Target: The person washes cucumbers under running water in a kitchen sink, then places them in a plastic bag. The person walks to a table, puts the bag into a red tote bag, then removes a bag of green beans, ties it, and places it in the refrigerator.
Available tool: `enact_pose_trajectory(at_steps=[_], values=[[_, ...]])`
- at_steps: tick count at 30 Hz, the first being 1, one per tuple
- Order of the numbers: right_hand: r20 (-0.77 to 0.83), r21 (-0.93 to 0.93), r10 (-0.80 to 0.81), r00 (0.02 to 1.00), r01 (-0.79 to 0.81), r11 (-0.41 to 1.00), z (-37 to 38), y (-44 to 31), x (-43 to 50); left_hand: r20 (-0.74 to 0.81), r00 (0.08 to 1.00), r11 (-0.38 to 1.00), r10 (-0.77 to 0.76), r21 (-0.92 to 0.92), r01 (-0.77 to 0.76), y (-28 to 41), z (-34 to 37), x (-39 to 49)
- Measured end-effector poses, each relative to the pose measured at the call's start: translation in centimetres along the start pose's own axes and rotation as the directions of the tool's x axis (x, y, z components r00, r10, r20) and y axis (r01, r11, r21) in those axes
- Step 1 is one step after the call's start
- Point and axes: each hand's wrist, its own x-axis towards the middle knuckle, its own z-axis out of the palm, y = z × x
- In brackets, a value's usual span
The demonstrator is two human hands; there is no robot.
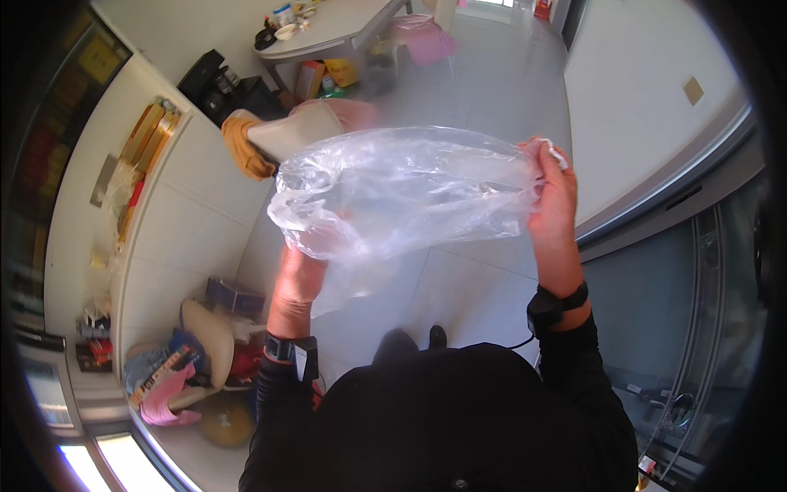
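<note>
A large clear plastic bag [418, 184] is stretched sideways in front of me, above the tiled floor. My right hand [553, 184] grips its gathered right end, with a bit of white material showing between the fingers. At the other end, my left hand [304, 261] is partly covered by the crumpled film, and its fingers show only faintly through the plastic. Whether they pinch the film or lie inside the bag cannot be made out. Both wrists wear black strapped devices. The bag looks puffed out, and a thin flap hangs below its left part.
A chair with an orange cloth [246, 147] stands beyond the bag. Behind it is a table [332, 40] bearing bowls and jars. At left, a white cabinet [184, 215] runs beside a chair heaped with clothes [178, 363]. A glass sliding door [652, 307] is at right.
</note>
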Motion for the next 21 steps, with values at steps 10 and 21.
enact_pose_trajectory(at_steps=[10,21], values=[[0.371,-0.168,0.357,0.857,-0.316,0.934,1.7,10.5,11.1,0.002,0.979,0.948,-0.204,-0.25,0.198,-5.9,1.5,20.3],[0.454,-0.694,0.284,0.844,0.135,0.708,5.1,9.3,23.5,-0.208,0.922,0.924,0.326,0.276,-0.264,-13.0,4.4,40.7]])
